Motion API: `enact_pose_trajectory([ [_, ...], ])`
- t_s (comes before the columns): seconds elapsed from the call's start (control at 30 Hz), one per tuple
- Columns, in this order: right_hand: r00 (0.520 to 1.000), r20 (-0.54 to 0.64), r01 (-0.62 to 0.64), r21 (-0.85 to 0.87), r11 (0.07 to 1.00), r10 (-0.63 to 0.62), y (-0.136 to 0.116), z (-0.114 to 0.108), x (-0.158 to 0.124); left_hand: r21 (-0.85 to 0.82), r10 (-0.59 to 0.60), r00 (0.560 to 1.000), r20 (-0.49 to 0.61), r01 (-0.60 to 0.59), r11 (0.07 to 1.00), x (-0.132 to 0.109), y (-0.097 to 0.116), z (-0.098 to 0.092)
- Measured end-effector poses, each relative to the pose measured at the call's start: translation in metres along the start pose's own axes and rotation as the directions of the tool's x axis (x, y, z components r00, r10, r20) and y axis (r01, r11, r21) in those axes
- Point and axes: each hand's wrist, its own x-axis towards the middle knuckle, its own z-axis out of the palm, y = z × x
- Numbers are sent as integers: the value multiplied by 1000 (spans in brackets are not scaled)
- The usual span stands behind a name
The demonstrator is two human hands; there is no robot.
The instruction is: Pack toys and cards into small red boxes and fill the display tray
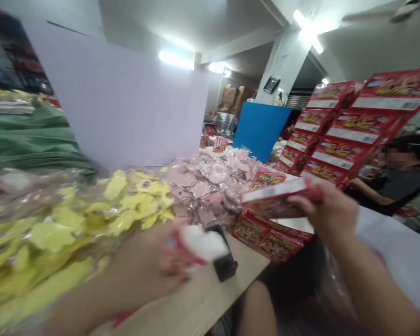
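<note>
Right hand (331, 207) grip closed on end of red box (275, 204), thumb and fingers pinching it, probably so long face stays free. Box is over stacked boxes (278, 243) at table (210, 298) right corner; touching or not, cannot tell. Left hand (159, 261) grip, blurred, seems closed round red-white packet (187, 254), white part outward, above table. Black object (224, 256) lies just beside, perhaps for easy reach.

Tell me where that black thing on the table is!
In the head view, the black thing is just below and right of the middle, on the tan tabletop, between the left hand and the small red boxes.
</note>
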Motion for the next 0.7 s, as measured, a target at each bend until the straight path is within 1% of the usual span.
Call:
enact_pose_trajectory([
  [0.03,1000,-11,-15,-134,991,13,32,-2,17,-4,153,986,70,-154,988,36,23,23],
  [0.07,1000,14,4,-246,969,-1,58,-1,33,-15,342,925,164,-345,939,72,45,46],
  [0.1,997,74,52,-321,946,-30,79,3,45,-14,443,870,216,-451,893,104,65,68],
  [0.13,987,145,115,-357,927,-66,95,9,55,9,470,844,260,-489,872,133,82,88],
  [0.17,974,204,173,-369,913,-103,106,18,61,25,480,821,309,-512,859,156,94,104],
  [0.2,960,243,223,-371,902,-137,112,27,65,45,470,811,348,-515,856,174,102,117],
  [0.23,949,268,261,-372,891,-166,116,37,68,63,455,804,381,-514,855,186,105,126],
  [0.3,934,295,306,-378,874,-200,118,54,68,87,439,796,416,-516,852,197,103,134],
  [0.37,931,303,313,-382,870,-202,117,67,67,98,432,795,427,-515,852,197,96,133],
  [0.5,929,321,306,-375,875,-187,118,81,69,94,430,788,440,-517,851,192,93,127],
  [0.63,925,331,311,-374,874,-187,123,94,74,116,465,782,414,-552,826,193,95,128],
  [0.7,914,358,321,-359,876,-189,127,102,77,121,480,775,410,-568,814,194,94,130],
])
